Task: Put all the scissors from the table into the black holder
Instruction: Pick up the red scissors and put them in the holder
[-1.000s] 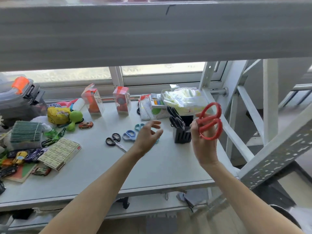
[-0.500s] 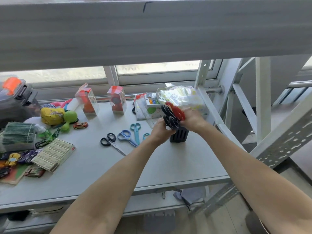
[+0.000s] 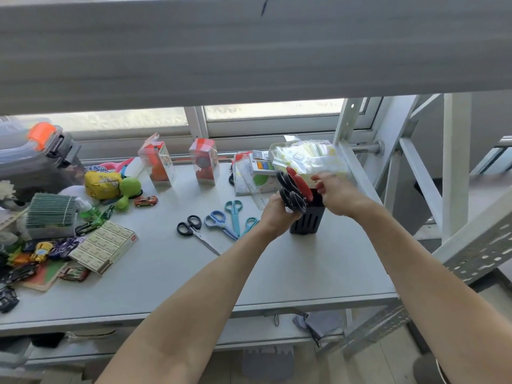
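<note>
The black holder (image 3: 307, 221) stands on the grey table (image 3: 171, 275) at the right. Black-handled scissors (image 3: 289, 194) stick out of it, and the red scissors (image 3: 300, 182) stand in its top beside them. My left hand (image 3: 274, 216) grips the holder's left side, under the black handles. My right hand (image 3: 336, 195) is just right of the holder, fingertips on the red handle. Lying left of the holder are black scissors (image 3: 191, 228), blue scissors (image 3: 217, 220), teal scissors (image 3: 234, 210) and a small teal pair (image 3: 250, 224) partly behind my left wrist.
A plastic bag of packets (image 3: 307, 157) sits right behind the holder. A slanted white rack post (image 3: 357, 176) runs along the table's right side. Staple boxes (image 3: 106, 245), toy cars and clear gift boxes (image 3: 203, 162) crowd the left and back.
My right hand brought the red scissors down from the air into the holder. My left hand moved right from above the table and closed on the holder.
</note>
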The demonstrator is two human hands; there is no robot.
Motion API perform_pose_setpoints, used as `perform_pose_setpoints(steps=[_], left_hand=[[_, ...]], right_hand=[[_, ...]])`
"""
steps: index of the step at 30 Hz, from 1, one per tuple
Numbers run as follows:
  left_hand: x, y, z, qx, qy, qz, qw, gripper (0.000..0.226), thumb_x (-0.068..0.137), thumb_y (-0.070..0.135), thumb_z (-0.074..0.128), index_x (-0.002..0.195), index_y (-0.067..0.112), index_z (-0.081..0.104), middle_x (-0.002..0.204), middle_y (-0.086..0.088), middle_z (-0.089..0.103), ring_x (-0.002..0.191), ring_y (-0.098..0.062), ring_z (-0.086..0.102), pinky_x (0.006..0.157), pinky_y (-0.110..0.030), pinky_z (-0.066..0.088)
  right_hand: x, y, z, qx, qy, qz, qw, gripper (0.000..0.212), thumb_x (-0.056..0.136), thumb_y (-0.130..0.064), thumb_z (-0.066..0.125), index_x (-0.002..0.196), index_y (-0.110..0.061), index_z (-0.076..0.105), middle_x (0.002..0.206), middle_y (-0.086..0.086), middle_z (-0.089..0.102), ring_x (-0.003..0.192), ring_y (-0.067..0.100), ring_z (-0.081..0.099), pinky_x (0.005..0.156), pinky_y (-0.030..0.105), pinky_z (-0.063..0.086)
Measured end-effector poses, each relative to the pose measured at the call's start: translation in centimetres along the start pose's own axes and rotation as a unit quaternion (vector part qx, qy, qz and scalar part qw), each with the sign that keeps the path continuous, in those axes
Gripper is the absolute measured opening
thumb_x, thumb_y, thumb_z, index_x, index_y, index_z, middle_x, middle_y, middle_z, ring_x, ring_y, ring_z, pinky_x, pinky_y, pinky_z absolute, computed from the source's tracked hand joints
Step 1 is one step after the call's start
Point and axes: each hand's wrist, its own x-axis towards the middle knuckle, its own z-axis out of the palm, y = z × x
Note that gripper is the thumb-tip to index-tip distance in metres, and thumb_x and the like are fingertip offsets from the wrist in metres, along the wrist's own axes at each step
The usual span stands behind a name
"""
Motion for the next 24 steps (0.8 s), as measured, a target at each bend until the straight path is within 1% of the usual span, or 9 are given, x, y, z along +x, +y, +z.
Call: perform_pose_setpoints(steps=[2,4,7,8,10,14,16,20,24], left_hand=[[-0.1,-0.2,-0.2,0.008,-0.006,-0.003,1.0,0.037,0.084,0.026,0.067,0.12,0.015,0.061,0.118,-0.01,0.065,0.106,-0.027,0.063,0.088,-0.045,0.056],[-0.1,-0.6,-0.5,0.017,-0.014,0.0,1.0,0.038,0.084,0.026,0.065,0.121,0.016,0.061,0.121,-0.007,0.064,0.106,-0.026,0.063,0.088,-0.042,0.056],[-0.2,-1.7,-1.7,0.012,-0.007,0.001,1.0,0.047,0.087,0.013,0.063,0.134,0.012,0.053,0.125,-0.006,0.059,0.093,-0.028,0.067,0.072,-0.034,0.058],[-0.4,-2.3,-2.4,0.005,0.008,-0.004,1.0,0.05,0.089,0.01,0.062,0.138,0.011,0.049,0.126,-0.008,0.058,0.086,-0.027,0.068,0.07,-0.033,0.058],[-0.8,-3.8,-4.3,-0.012,0.056,-0.015,0.998,0.046,0.091,0.006,0.058,0.137,0.007,0.051,0.126,-0.012,0.059,0.083,-0.026,0.067,0.077,-0.037,0.059],[-1.8,-8.4,-9.0,0.049,0.215,-0.093,0.971,0.036,0.09,0.004,0.053,0.124,0.007,0.061,0.126,-0.016,0.058,0.104,-0.032,0.064,0.097,-0.04,0.051],[-2.5,-10.5,-11.5,0.119,0.264,-0.149,0.945,0.039,0.09,0.006,0.052,0.128,0.009,0.059,0.133,-0.017,0.05,0.116,-0.034,0.058,0.105,-0.038,0.043],[-3.6,-13.6,-15.5,0.225,0.223,-0.258,0.913,0.052,0.095,0.015,0.047,0.146,0.01,0.041,0.15,-0.018,0.036,0.137,-0.036,0.036,0.112,-0.04,0.032],[-3.7,-15.2,-16.9,0.241,0.148,-0.268,0.921,0.052,0.098,0.019,0.042,0.149,0.011,0.037,0.155,-0.013,0.037,0.14,-0.037,0.032,0.113,-0.036,0.027]], right_hand=[[-1.2,0.2,0.0,0.058,0.113,-0.014,0.992,0.048,0.086,0.011,0.043,0.129,-0.01,0.055,0.115,0.01,0.065,0.101,0.022,0.059,0.083,0.027,0.048],[-2.9,0.6,1.0,0.111,0.207,-0.017,0.972,0.034,0.088,0.005,0.047,0.117,-0.008,0.061,0.101,0.007,0.068,0.09,0.019,0.062,0.083,0.029,0.049],[-5.1,1.5,4.4,0.169,0.251,0.004,0.953,0.022,0.09,-0.002,0.051,0.107,-0.01,0.062,0.09,0.007,0.07,0.083,0.023,0.067,0.082,0.04,0.056],[-5.8,1.6,5.8,0.179,0.239,0.016,0.954,0.019,0.091,-0.004,0.052,0.106,-0.01,0.062,0.089,0.007,0.069,0.083,0.023,0.067,0.081,0.042,0.056],[-7.0,1.0,8.5,0.19,0.197,0.032,0.961,0.019,0.092,-0.006,0.052,0.108,-0.01,0.062,0.091,0.006,0.068,0.085,0.023,0.065,0.079,0.036,0.053],[-7.6,-3.0,13.6,0.189,0.105,-0.031,0.976,0.02,0.092,-0.006,0.052,0.106,-0.01,0.066,0.095,0.004,0.068,0.09,0.021,0.064,0.081,0.03,0.051],[-6.8,-5.9,15.8,0.165,0.058,-0.091,0.98,0.023,0.092,-0.007,0.051,0.11,-0.01,0.066,0.104,0.006,0.069,0.092,0.02,0.064,0.085,0.026,0.049],[-4.5,-11.7,19.2,0.095,-0.043,-0.149,0.983,0.035,0.093,-0.009,0.047,0.127,-0.012,0.057,0.126,0.008,0.058,0.111,0.027,0.057,0.097,0.036,0.045],[-2.4,-14.7,21.0,-0.01,-0.11,-0.143,0.984,0.038,0.092,-0.004,0.043,0.13,-0.006,0.047,0.13,0.017,0.047,0.115,0.037,0.053,0.092,0.039,0.043]])
